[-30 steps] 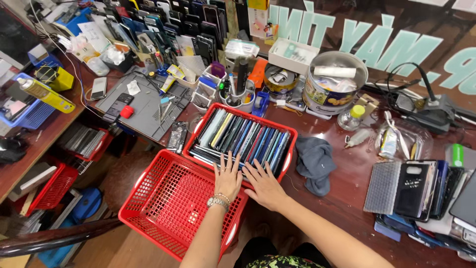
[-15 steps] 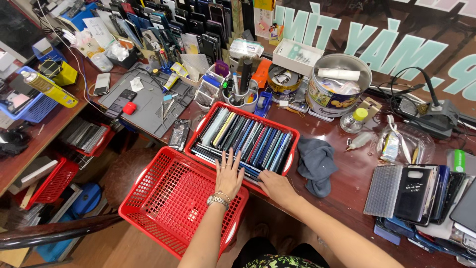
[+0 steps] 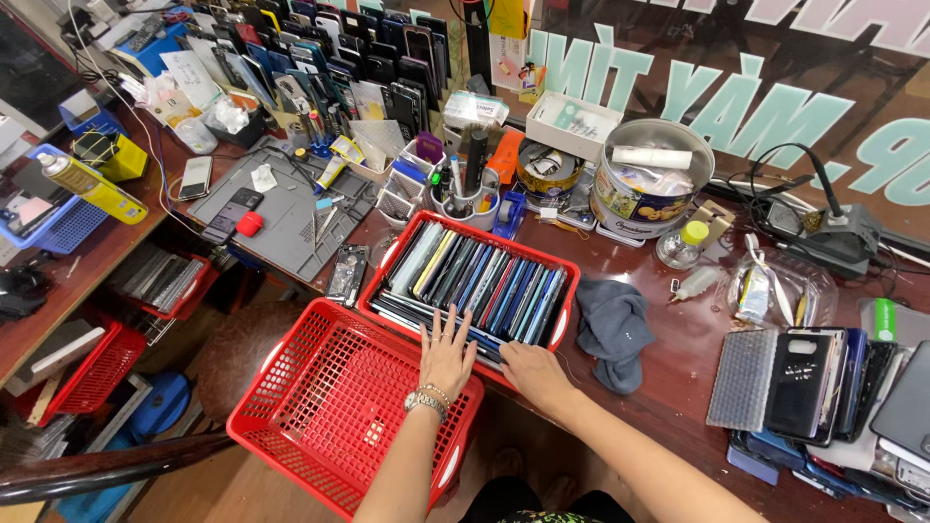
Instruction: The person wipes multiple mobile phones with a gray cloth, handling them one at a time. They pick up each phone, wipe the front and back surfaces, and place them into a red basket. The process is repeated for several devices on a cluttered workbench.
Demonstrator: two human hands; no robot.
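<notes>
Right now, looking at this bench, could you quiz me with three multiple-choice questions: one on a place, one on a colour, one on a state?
1. Where do both hands rest?
A. on the phones' near ends
B. in the tin
C. on the cloth

2. What colour are the two baskets?
A. blue
B. red
C. green

3. The near basket is:
A. full of phones
B. upside down
C. empty

Answers:
1 A: left hand and right hand lie on the phones.
2 B: far basket and near basket are red.
3 C: only its mesh floor shows.
</notes>
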